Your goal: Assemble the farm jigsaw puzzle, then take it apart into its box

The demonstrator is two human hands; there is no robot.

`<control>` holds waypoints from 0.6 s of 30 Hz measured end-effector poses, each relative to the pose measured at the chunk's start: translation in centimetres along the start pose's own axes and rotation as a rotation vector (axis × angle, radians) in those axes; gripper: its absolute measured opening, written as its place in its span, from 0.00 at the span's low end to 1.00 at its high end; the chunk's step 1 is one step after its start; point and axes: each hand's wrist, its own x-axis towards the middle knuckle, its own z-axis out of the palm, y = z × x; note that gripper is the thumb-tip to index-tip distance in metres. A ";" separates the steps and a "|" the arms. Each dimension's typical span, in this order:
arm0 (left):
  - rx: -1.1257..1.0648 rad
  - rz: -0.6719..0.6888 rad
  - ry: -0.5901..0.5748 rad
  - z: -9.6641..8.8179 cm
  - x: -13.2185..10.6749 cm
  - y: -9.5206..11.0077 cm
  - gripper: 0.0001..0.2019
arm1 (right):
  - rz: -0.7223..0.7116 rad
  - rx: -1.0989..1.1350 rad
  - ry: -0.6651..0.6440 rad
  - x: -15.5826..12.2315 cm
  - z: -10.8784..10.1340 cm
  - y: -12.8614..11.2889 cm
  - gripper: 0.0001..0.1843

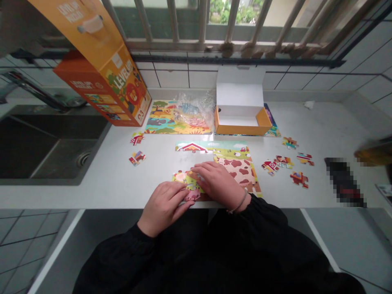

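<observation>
**Left hand:** We see the bare left hand (pixel 162 206) curved over the near edge of a colourful cardboard farm jigsaw puzzle (pixel 232 167), fingers together and touching a pink pig piece (pixel 192 195). We cannot tell whether it grips.

**Right hand:** The right hand (pixel 218 182), a thin bracelet (pixel 239 203) at its wrist, lies almost flat on the puzzle, fingers slightly parted. We cannot tell whether it holds a piece.

**Puzzle:** It lies on the white counter (pixel 92 192), its barn and cow-patterned sections joined. The pieces beneath both hands are partly hidden.

**Loose pieces:** Small red-and-yellow jigsaw pieces (pixel 284 161) lie scattered right of the puzzle, with two more (pixel 137 158) to its left.

**Beyond:** A finished safari jigsaw puzzle (pixel 163 118) sits partly under a crumpled clear plastic bag (pixel 192 112), beside an open white-and-orange cardboard box (pixel 240 118).

**Hard to make out:** A black object (pixel 344 181) is pixelated, and a yellow-brown shape (pixel 373 153) is blurred and cut off at the right edge.
</observation>
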 end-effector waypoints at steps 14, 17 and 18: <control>-0.026 -0.031 -0.032 0.0 0.1 0.0 0.12 | -0.133 -0.151 -0.023 0.2 -1.8 0.3 0.11; -0.029 -0.035 -0.043 -0.1 0.1 0.0 0.12 | -0.121 -0.154 -0.010 0.2 -2.1 0.4 0.10; -0.027 -0.035 -0.046 -0.1 0.1 0.0 0.12 | -0.122 -0.148 -0.018 0.2 -2.0 0.4 0.10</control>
